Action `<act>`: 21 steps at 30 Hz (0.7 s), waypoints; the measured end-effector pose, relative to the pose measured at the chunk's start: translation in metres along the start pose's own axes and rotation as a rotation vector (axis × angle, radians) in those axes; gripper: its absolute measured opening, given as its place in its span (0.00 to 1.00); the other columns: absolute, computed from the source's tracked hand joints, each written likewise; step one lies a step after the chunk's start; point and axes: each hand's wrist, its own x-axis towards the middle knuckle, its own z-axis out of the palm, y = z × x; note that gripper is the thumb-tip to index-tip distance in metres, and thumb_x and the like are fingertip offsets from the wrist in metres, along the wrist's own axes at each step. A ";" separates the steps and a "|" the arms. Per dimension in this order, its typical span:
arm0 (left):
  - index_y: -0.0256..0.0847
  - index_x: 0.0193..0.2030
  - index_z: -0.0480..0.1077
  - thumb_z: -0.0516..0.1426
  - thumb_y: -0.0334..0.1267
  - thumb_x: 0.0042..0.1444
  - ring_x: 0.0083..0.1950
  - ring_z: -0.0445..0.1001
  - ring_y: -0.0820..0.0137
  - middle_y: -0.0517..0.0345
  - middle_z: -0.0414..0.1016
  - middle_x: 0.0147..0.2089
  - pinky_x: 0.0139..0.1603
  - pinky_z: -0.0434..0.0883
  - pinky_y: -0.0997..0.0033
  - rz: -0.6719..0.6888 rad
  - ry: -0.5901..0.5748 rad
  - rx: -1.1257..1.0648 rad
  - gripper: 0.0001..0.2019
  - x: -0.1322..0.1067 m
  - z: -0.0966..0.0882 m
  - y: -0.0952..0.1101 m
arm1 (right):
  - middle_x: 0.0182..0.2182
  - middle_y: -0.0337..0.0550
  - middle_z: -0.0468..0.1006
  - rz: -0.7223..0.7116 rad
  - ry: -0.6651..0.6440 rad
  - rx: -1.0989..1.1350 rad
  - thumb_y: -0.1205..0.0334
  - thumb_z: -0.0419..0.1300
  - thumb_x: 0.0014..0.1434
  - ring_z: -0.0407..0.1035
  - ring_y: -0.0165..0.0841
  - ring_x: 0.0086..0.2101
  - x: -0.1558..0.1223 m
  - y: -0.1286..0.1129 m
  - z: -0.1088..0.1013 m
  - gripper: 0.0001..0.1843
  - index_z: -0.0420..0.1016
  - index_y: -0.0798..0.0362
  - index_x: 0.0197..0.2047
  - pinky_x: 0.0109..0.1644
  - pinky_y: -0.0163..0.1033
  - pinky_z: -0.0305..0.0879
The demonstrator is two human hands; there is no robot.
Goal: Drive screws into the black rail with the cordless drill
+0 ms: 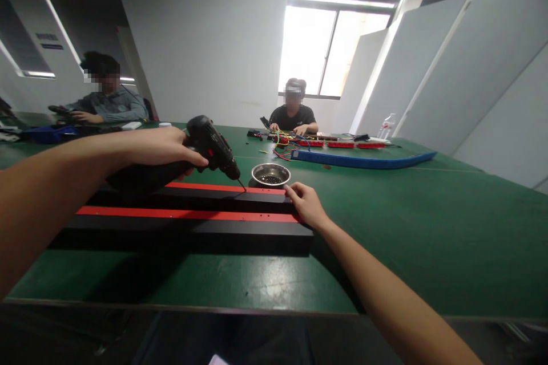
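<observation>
My left hand (165, 148) is wrapped round the grip of a black cordless drill (209, 145). The drill tilts down to the right, and its thin bit meets the red strip on the farther of two long black bars (222, 201). At the right end of that bar, my right hand (306, 202) has its fingers curled and closed on the edge. Parallel and closer to me lies the second black bar (240, 235), also topped with a red strip. Just beyond the far bar stands a metal bowl (256, 175) with small dark pieces in it, probably screws.
Behind the bowl, a long blue strip (363, 159) lies on the green table (428, 228). Coloured wires (281, 145) and red parts (340, 145) are near a person at the far side. Another person sits at far left. A plastic bottle (387, 125) stands at the back right.
</observation>
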 end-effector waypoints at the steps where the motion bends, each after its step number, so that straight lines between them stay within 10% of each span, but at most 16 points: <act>1: 0.36 0.43 0.81 0.64 0.63 0.45 0.34 0.79 0.58 0.45 0.83 0.38 0.33 0.72 0.65 0.001 -0.022 0.003 0.30 0.001 -0.002 0.005 | 0.25 0.41 0.74 0.002 0.000 -0.003 0.43 0.56 0.66 0.65 0.33 0.28 0.000 0.000 0.000 0.23 0.73 0.53 0.30 0.33 0.37 0.57; 9: 0.34 0.43 0.80 0.61 0.48 0.53 0.31 0.77 0.62 0.44 0.81 0.33 0.37 0.71 0.63 0.060 -0.143 0.107 0.19 0.004 -0.014 0.063 | 0.25 0.41 0.74 0.016 -0.008 -0.016 0.42 0.56 0.65 0.65 0.33 0.28 -0.001 0.000 0.000 0.23 0.73 0.53 0.31 0.32 0.37 0.57; 15: 0.34 0.48 0.78 0.64 0.52 0.49 0.44 0.76 0.54 0.38 0.81 0.42 0.45 0.66 0.59 0.193 0.338 0.537 0.25 0.005 0.005 0.092 | 0.25 0.40 0.74 0.011 -0.017 -0.033 0.42 0.56 0.65 0.65 0.33 0.27 0.000 0.001 -0.001 0.23 0.74 0.53 0.30 0.32 0.37 0.57; 21: 0.28 0.51 0.75 0.60 0.48 0.56 0.49 0.74 0.51 0.28 0.79 0.49 0.50 0.63 0.58 0.239 0.430 0.510 0.24 0.010 0.022 0.106 | 0.24 0.40 0.74 0.008 -0.017 -0.031 0.41 0.56 0.65 0.65 0.33 0.26 0.000 0.002 0.000 0.24 0.73 0.53 0.30 0.32 0.37 0.57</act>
